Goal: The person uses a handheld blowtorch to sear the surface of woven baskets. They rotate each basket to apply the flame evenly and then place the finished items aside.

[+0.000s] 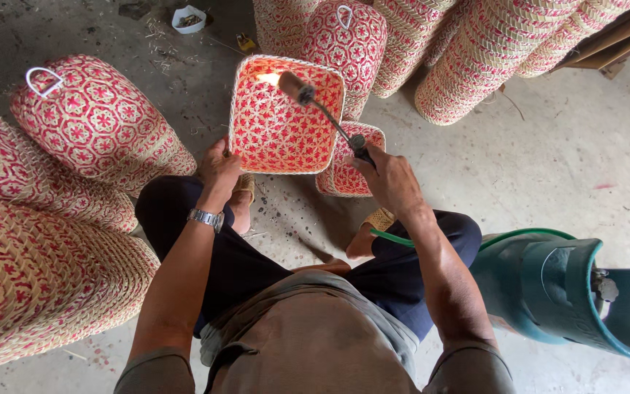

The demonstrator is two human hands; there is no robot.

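Note:
My left hand (218,166) grips the lower left rim of a square woven basket (278,138), red and straw coloured, tilted so its inside faces me. My right hand (389,177) holds the handle of a gas torch (322,113). The torch's thin metal tube reaches up and left into the basket. A small orange flame (267,76) burns at the torch's head near the basket's upper left inside corner. A green hose (391,237) runs from under my right wrist toward the cylinder. A metal watch sits on my left wrist.
A green gas cylinder (555,288) lies on its side at my right. Stacks of red-patterned woven baskets (52,219) crowd my left, and more baskets (475,51) are piled at the back. Another small basket (344,175) lies under the held one. A white bowl (188,19) sits on the concrete floor.

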